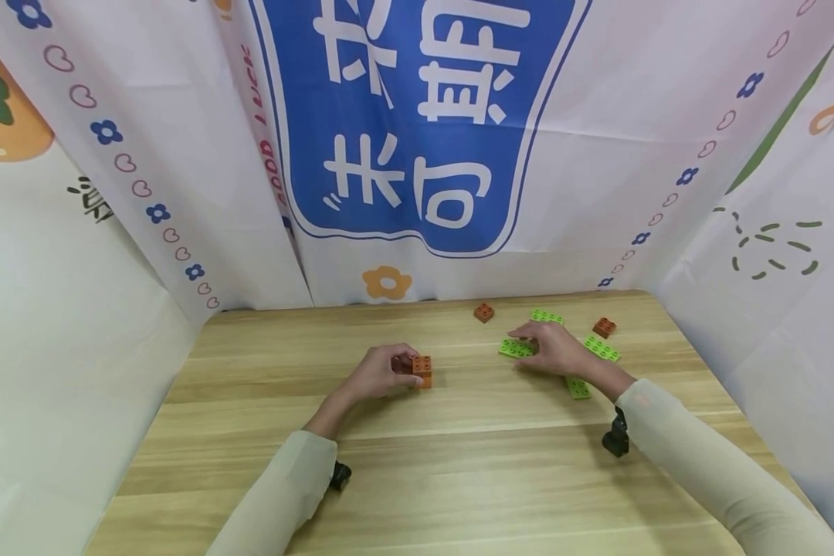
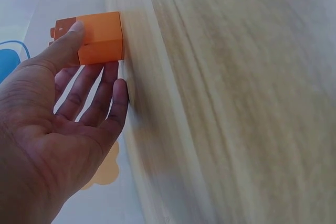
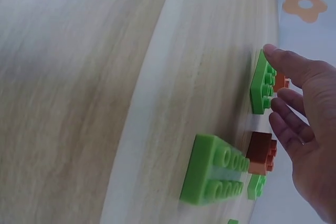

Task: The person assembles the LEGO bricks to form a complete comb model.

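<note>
In my left hand (image 1: 382,372) I hold a two-brick stack, thumb on one side and fingers on the other. Its upper part is a brown studded brick (image 2: 65,29); below it sits a brighter orange brick (image 2: 107,35), close to the tabletop. My right hand (image 1: 552,347) hovers at a flat green brick (image 1: 514,348). The thumb and fingers are spread around that brick, and no firm grip shows. More green bricks lie by the right hand, one at the back (image 1: 547,316) and one under the wrist (image 1: 578,388), partly hidden.
One brown brick (image 1: 483,312) lies near the table's back edge, another brown brick (image 1: 604,327) at the back right. Beside the latter is a green brick (image 1: 603,349). Printed white cloth (image 1: 584,193) encloses the wooden table (image 1: 417,471) at the back and sides.
</note>
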The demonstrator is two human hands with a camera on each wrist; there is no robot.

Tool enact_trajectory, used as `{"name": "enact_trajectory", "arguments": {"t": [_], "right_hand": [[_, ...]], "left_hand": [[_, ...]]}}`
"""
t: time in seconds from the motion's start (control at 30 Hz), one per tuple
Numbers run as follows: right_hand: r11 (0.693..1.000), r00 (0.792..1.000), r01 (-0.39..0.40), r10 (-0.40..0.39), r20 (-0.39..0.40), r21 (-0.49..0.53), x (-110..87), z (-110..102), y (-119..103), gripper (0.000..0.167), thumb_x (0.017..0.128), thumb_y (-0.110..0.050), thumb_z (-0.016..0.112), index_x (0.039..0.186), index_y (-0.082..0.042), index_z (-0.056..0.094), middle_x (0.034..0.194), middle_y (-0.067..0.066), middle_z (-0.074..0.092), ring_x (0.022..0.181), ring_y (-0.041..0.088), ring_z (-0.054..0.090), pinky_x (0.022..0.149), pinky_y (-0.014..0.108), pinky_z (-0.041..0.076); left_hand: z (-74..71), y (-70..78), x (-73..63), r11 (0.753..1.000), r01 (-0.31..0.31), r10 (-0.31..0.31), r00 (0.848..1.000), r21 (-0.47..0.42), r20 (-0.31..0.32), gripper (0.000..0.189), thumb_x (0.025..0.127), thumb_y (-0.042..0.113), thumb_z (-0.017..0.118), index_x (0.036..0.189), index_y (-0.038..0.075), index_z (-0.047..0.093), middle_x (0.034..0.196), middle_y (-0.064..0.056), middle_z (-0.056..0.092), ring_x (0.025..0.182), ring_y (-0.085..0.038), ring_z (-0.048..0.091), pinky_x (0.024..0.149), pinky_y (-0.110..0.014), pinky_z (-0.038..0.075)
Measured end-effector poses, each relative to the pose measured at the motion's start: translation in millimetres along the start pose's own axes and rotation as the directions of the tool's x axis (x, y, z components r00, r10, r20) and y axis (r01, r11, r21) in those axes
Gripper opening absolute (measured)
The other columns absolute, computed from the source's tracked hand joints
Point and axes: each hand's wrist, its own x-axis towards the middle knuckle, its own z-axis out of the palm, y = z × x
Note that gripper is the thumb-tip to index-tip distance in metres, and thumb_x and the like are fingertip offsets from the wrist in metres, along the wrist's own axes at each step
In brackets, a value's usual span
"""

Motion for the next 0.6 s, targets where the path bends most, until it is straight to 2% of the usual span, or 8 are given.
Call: {"name": "enact_trajectory", "arguments": {"t": [0.27, 0.6], "right_hand": [[1.000, 1.000, 0.014, -0.014, -0.004, 0.013, -0.7, 1.7, 5.4, 0.059, 0.082, -0.022, 0.094, 0.131, 0.000, 0.071, 0.121, 0.014, 0.075, 0.104, 0.027, 0.072, 0.089, 0.046, 0.062], [1.000, 0.999, 0.029, -0.029, 0.023, 0.010, 0.4, 1.0, 4.1, 0.057, 0.084, -0.021, 0.093, 0.132, 0.001, 0.071, 0.119, 0.014, 0.076, 0.105, 0.028, 0.073, 0.090, 0.046, 0.062]], "left_hand": [[0.7, -1.9, -0.3, 1.000, 0.002, -0.002, 1.000, -0.007, -0.005, 0.033, 0.088, 0.014, 0.089, 0.115, 0.006, 0.073, 0.102, -0.003, 0.073, 0.092, -0.014, 0.067, 0.085, -0.031, 0.060], [0.8, -3.4, 0.3, 1.000, -0.011, 0.011, 1.000, 0.003, -0.004, 0.033, 0.087, 0.014, 0.089, 0.115, 0.006, 0.073, 0.101, -0.003, 0.072, 0.091, -0.014, 0.067, 0.085, -0.031, 0.060]]}}
